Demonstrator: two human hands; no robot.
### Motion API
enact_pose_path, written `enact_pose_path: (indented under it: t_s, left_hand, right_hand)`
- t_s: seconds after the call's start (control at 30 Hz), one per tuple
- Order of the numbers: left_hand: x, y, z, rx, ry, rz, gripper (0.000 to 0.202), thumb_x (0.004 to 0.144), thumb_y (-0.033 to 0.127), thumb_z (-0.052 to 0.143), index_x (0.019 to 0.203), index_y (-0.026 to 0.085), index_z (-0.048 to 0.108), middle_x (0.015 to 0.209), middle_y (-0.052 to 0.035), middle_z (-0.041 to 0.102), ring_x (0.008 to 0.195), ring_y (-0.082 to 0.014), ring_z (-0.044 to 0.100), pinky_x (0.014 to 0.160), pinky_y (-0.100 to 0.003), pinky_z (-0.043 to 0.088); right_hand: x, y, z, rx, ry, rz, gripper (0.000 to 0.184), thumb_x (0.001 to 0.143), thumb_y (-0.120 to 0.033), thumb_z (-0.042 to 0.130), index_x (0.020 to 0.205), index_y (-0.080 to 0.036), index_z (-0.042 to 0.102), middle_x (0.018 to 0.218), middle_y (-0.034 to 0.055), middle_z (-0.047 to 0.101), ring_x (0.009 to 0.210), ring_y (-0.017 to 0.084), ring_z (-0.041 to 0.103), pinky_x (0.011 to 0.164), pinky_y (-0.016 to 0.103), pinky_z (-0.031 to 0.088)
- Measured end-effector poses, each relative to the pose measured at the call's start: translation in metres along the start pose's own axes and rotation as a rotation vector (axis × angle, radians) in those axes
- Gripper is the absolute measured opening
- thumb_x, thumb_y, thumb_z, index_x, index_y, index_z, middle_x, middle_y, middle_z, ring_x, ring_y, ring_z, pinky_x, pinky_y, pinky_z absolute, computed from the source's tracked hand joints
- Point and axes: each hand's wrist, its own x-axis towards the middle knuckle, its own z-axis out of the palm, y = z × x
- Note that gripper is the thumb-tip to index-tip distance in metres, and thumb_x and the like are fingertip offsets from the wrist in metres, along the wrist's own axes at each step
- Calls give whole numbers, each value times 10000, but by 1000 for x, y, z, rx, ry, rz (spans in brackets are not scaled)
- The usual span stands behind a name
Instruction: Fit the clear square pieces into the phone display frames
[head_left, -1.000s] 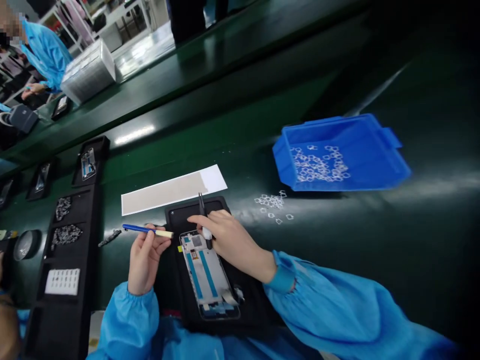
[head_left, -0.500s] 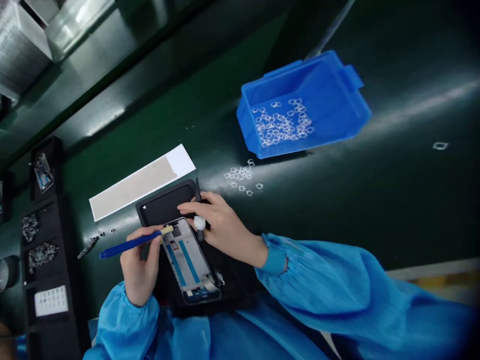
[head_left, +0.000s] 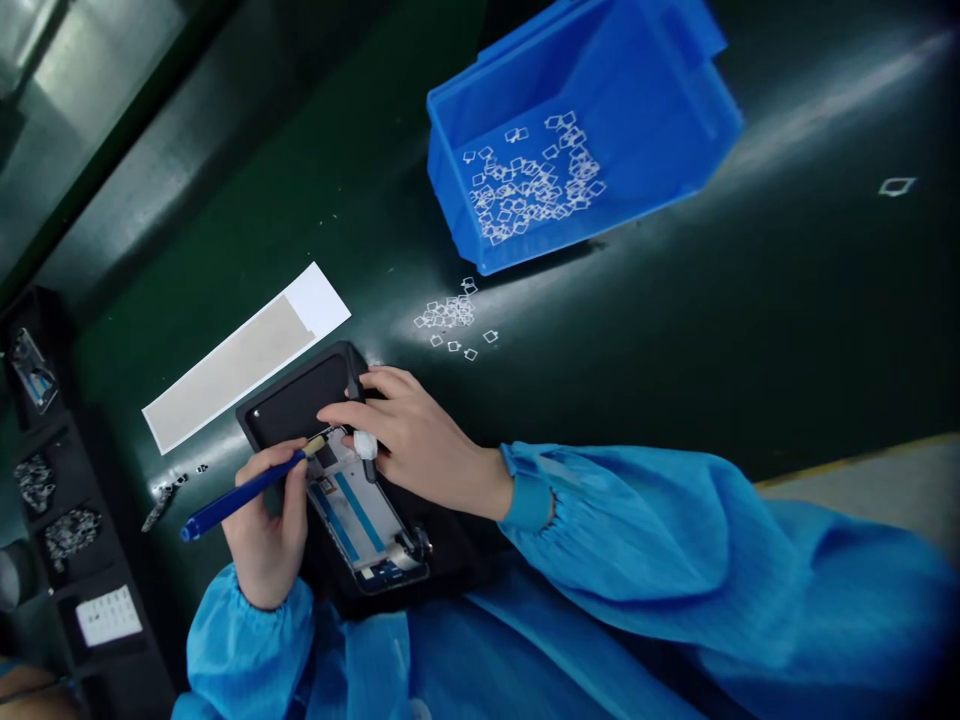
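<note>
A phone frame (head_left: 356, 510) with two blue strips lies in a black holder (head_left: 300, 400) in front of me. My left hand (head_left: 266, 525) is closed around a blue pen-shaped tool (head_left: 240, 495), whose pale yellow end is over the upper left part of the frame. From the other side, my right hand (head_left: 420, 440) reaches over the frame's upper end. Its fingers grip a slim black tool (head_left: 354, 380), partly hidden by them; a white lump (head_left: 365, 445) shows at the tool beside the thumb. The fingertips of both hands are close together.
A blue bin (head_left: 645, 110) holds many small white outline-shaped pieces; more such pieces (head_left: 450, 312) lie loose near it, and one piece (head_left: 897, 187) lies far right. A white-and-beige strip (head_left: 240, 365) lies beyond the holder. A black compartment tray (head_left: 112, 560) with small parts stands left.
The camera view has shifted and tilted, so the bin looks larger and higher. The blue tool slants more steeply, its tip still at the frame's upper end. Both hands keep their holds.
</note>
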Motion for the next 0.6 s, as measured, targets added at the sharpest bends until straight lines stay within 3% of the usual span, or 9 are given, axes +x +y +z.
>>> enact_pose_path:
  t_s: [0.3, 0.6]
  left_hand:
    - [5, 6, -1, 55, -22, 44, 175, 886, 148, 641, 1049, 194, 595, 989, -45, 716, 933, -185, 708, 781, -307, 589]
    - [18, 18, -4, 237, -125, 217, 155, 903, 146, 625, 1049, 191, 598, 965, -23, 709, 906, -145, 696, 813, -235, 553]
  right_hand:
    - [0, 0, -2, 2, -12, -9, 341, 903, -52, 488, 1180, -171, 646, 1009, 109, 675, 1058, 270, 525, 953, 467, 452]
    - [0, 1, 0, 7, 3, -47, 325, 931, -71, 464, 1195, -174, 620, 1023, 93, 713, 1071, 265, 541, 975, 498, 434]
